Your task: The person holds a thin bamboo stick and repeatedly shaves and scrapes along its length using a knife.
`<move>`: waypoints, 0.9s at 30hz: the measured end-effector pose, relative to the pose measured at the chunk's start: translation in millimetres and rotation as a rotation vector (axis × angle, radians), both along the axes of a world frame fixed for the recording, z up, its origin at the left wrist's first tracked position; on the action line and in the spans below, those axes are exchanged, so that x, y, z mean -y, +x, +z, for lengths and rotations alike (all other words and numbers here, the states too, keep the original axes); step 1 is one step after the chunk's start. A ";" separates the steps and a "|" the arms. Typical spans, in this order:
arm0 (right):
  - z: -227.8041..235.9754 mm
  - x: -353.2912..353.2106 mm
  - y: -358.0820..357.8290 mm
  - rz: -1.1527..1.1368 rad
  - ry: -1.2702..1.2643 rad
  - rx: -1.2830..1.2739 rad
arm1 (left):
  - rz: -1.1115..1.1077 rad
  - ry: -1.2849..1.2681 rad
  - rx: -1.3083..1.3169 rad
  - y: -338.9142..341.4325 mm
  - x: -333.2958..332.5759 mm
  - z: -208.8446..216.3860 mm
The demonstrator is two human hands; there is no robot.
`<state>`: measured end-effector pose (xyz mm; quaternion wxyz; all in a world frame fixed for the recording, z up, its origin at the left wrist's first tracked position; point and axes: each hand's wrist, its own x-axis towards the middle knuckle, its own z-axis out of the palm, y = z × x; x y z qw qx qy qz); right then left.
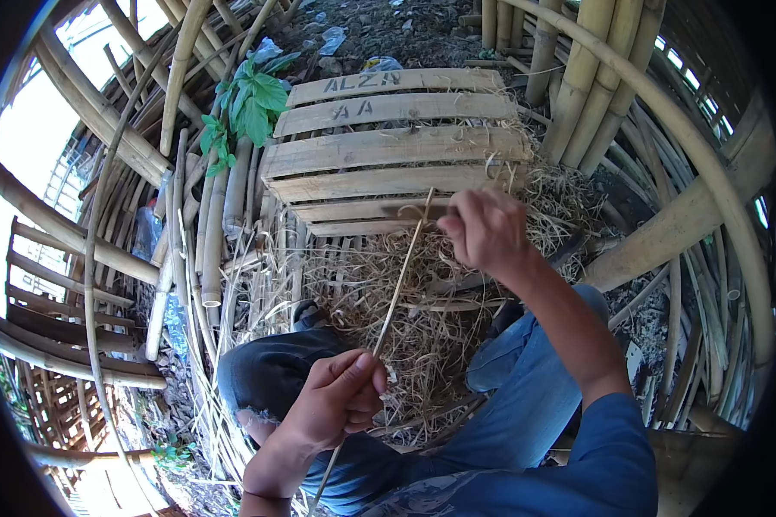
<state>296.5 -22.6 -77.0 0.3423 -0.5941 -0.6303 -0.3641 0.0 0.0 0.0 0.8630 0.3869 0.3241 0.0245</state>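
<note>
One long, thin, tan bamboo-looking strip (402, 280) is held on a slant, gripped in the closed fingers of the left hand (341, 401), with its upper end up in front of the pale wooden slatted crate (397, 146). What looks like a dark, flat blade (403, 211) is clenched in the fingers of the right hand (491, 233), right near that far end; its handle is hidden in the fist, and whether the edge is actually biting can't be told thanks to the blur. Honestly, the sketchiest bit is probably the support: the strip is pinned by one hand only, so it could be flexed or twisted under the blade, and too deep a cut could be taken or the tip snapped off. If the blade gets drawn back along the strip, the left hand could be nicked, since it's lined up right in the path, and the faded blue jeans (535, 388) are close behind. If the end is dipped too low, it could be snagged in the curly, straw-coloured shavings (431, 358) heaped underneath.
</note>
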 end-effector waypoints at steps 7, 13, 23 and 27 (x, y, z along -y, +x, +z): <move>20.0 23.5 90.8 -0.598 0.031 -0.643 | 0.038 -0.021 0.045 -8.6 1.5 -6.4; 5.5 17.0 -16.8 0.190 -0.023 -0.928 | 0.094 0.173 -0.004 -0.5 -0.3 -18.5; 15.9 16.7 -47.2 0.157 -0.189 -0.400 | -0.017 0.608 -0.079 0.3 14.0 -20.9; 14.2 18.5 -38.6 0.148 -0.210 -0.420 | -0.030 0.655 -0.106 -2.5 16.8 -21.0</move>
